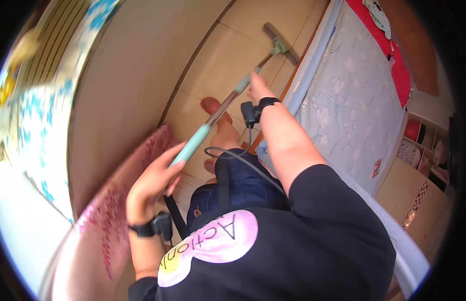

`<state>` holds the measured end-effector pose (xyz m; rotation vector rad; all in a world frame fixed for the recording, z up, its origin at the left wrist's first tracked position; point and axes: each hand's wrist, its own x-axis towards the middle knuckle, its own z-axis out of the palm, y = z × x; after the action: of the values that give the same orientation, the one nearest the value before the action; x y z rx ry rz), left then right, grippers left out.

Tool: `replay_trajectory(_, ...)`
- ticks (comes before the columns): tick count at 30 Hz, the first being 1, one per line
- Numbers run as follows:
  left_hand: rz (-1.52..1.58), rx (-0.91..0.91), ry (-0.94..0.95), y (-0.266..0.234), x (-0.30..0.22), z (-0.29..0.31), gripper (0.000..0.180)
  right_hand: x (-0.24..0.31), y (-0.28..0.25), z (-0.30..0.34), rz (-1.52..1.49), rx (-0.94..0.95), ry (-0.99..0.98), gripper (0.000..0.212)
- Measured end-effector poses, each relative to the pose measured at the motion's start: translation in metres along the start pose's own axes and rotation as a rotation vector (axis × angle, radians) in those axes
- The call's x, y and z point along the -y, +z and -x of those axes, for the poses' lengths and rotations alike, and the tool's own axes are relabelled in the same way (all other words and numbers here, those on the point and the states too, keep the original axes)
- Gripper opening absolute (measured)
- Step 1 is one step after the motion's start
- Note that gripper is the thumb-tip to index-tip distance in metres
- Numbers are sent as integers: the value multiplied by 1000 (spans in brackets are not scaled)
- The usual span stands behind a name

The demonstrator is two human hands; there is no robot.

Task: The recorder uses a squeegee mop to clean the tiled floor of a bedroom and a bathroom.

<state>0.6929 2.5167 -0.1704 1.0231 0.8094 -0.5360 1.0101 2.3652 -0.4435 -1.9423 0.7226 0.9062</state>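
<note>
A long-handled mop with pale green grips slants away from me over the tiled floor. Its narrow grey bar head touches or nearly touches the tiles beside the bed; that end is slightly blurred. My left hand is closed around the upper grip, close to my body. Farther down the shaft, my right hand is wrapped around the lower grip, its fingers partly hidden behind the wrist. Each wrist wears a black strap with a small device, and a cable runs from the right one across my lap.
A bed with a light blue patterned mattress lines the right side. On the left rises a plain beige panel, with pink flowered cloth nearer me. My slippered foot stands below the shaft. Shelves stand far right.
</note>
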Motion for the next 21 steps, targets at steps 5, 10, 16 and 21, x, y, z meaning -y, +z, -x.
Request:
replay_trajectory(5, -29, -365, -267, 36, 73, 225, 46, -115, 35, 153, 106, 403, 78, 41)
replay_trajectory(10, 47, -823, -336, 82, 109, 380, 32, -233, 99, 267, -71, 804, 234, 25)
replay_trajectory(16, 0, -687, -359, 55, 106, 367, 44, -295, 125, 178, 63, 967, -62, 10)
replay_trajectory(21, -165, -556, -194, 54, 94, 234, 46, -182, 51, 120, -428, 610, 161, 15)
